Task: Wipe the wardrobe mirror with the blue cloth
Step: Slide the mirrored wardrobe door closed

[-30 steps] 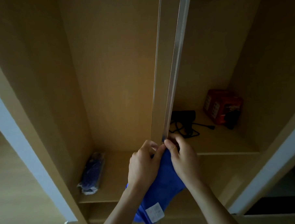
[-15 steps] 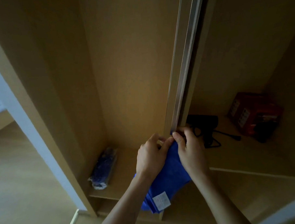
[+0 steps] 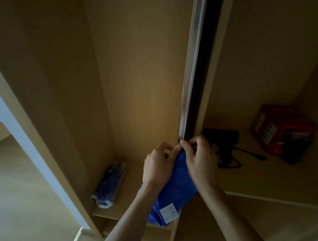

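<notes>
The blue cloth (image 3: pixel 176 190) hangs folded below my two hands, with a white label on its lower corner. My left hand (image 3: pixel 159 166) and my right hand (image 3: pixel 201 159) both pinch its top edge, thumbs nearly touching. They hold it just under the lower end of the metal-edged sliding wardrobe door (image 3: pixel 192 64), which I see edge-on. No mirror surface shows from this angle.
A wardrobe shelf (image 3: pixel 135 176) holds a dark bundle in clear plastic (image 3: pixel 110 184) at the left. Right of the door lie a black device with a cord (image 3: pixel 223 141) and a red box (image 3: pixel 282 129). A white door frame (image 3: pixel 28 144) stands at far left.
The view has shifted left and closer, so the door edge and the red box sit further right. Both hands keep the same grip on the cloth's top edge.
</notes>
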